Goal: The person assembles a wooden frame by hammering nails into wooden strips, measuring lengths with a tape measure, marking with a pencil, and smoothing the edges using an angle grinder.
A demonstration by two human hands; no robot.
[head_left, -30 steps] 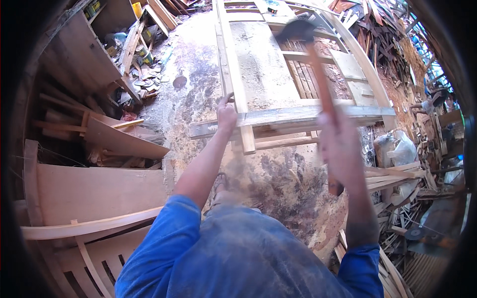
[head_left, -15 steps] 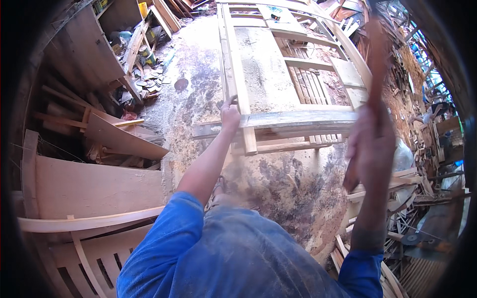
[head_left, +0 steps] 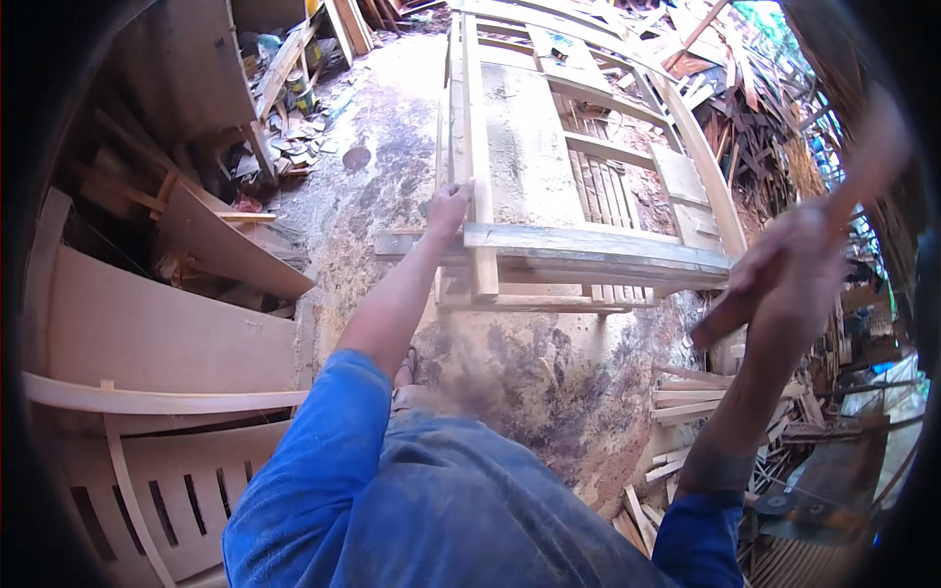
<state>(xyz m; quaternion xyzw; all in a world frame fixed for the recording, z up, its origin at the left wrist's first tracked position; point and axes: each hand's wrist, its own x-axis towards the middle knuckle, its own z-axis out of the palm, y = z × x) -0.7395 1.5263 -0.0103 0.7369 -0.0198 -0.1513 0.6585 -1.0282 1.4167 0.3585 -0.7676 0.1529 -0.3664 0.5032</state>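
Note:
A pale wooden frame [head_left: 483,147] with crossbars and a panel stands in front of me, a grey-brown plank [head_left: 598,240] lying across its near end. My left hand [head_left: 449,208] is closed against the frame's left rail, just above the plank. Whatever its fingers pinch is too small to make out; a little dark spot shows beside them. At the right, my right hand [head_left: 789,265] is wrapped round the wooden handle of a hammer [head_left: 872,162], raised and tilted to the upper right. Motion blurs the hammer, and its head cannot be made out.
Curved wooden panels [head_left: 157,314] and a slatted piece [head_left: 176,510] stand along my left. Scrap wood [head_left: 755,118] is heaped at the far right, with cut strips [head_left: 686,397] stacked nearer. Sawdust and stains cover the floor [head_left: 549,382].
My right hand has swung out to the right, and the hammer now leans rightward instead of standing upright. The left hand stays at the rail, its extended finger now drawn in. The view has shifted slightly.

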